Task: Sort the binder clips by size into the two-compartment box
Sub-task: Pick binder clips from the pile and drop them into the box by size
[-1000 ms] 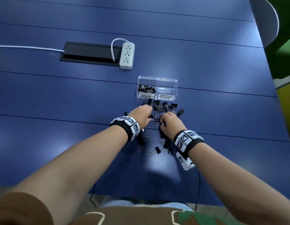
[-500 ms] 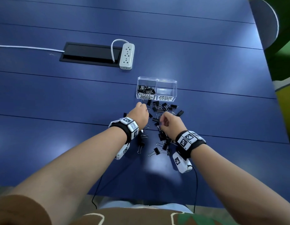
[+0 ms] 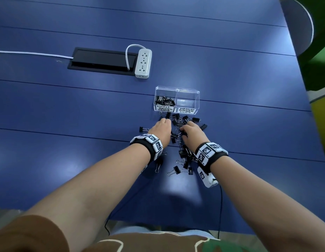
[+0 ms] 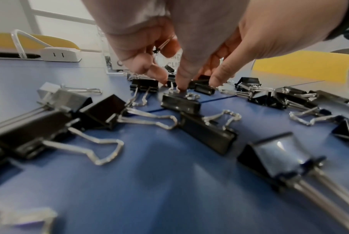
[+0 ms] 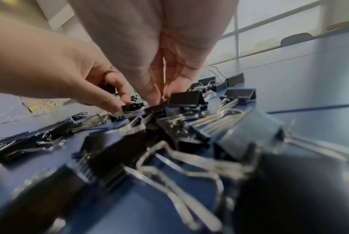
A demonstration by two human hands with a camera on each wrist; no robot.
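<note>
The clear two-compartment box (image 3: 177, 100) stands beyond both hands; its left cell, labelled small, holds small black clips (image 3: 164, 100), while the cell labelled medium (image 3: 188, 102) looks bare. Loose black binder clips (image 3: 183, 153) lie scattered in front of the box. My left hand (image 3: 162, 130) reaches down into them, thumb tip on a small clip (image 4: 179, 101), with another small clip (image 4: 162, 45) tucked in its curled fingers. My right hand (image 3: 192, 132) pinches a small clip (image 5: 132, 106) between thumb and fingertips, low over the pile.
A white power strip (image 3: 143, 63) and a black cable hatch (image 3: 101, 60) lie on the blue table (image 3: 67, 110) to the far left. A white cable (image 3: 30, 54) runs off left. A chair back (image 3: 301, 24) stands past the table's right edge.
Both hands have moved forward, closer to the box. The right hand, raised a little half a second ago, has come down onto the clips nearer the box.
</note>
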